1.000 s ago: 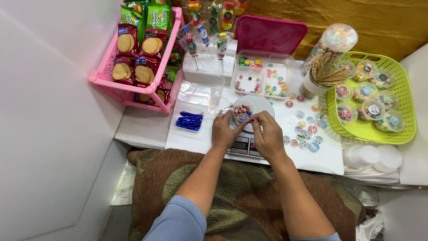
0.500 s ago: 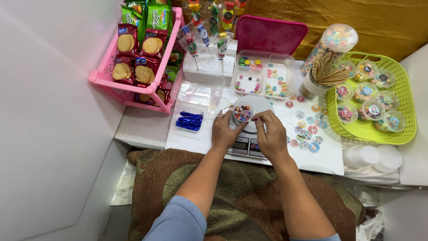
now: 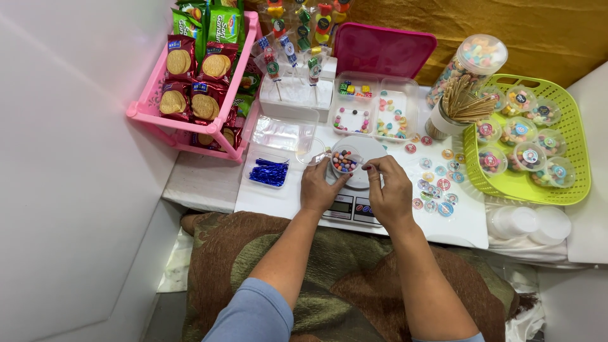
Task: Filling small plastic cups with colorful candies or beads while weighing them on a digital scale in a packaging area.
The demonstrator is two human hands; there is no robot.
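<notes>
**Small cup of coloured sweets held over a kitchen scale**

The left hand (image 3: 322, 189) holds a small clear cup (image 3: 344, 161) filled with round, many-coloured sweets; its grip is clamped on the cup's near side, thumb and fingers wrapped around the wall. The cup sits upright above the round white platform of a digital kitchen scale (image 3: 354, 190), at the platform's left edge; whether its base touches the platform cannot be told. The right hand (image 3: 389, 190) hovers just beside the cup, over the platform, its thumb and forefinger pinched together near the cup's rim. What, if anything, sits between those fingertips is too small to make out.

The scale stands on a white worktop (image 3: 468, 221). Left of it lies a shallow clear tray of blue twist ties (image 3: 268, 171). Behind it are clear compartment boxes (image 3: 373, 111) with assorted sweets, and a white block (image 3: 296, 95) stuck with wrapped lollipops. A pink lid (image 3: 383, 50) leans upright behind the boxes. To the right of the scale, round stickers (image 3: 437, 187) are scattered over the worktop. Farther right, a green basket (image 3: 573, 183) holds filled, lidded cups. A cup of wooden sticks (image 3: 459, 107) and a tall clear jar of sweets (image 3: 472, 63) stand near the basket's left edge. On the far left, a pink rack (image 3: 144, 113) carries packets of biscuits.
</notes>
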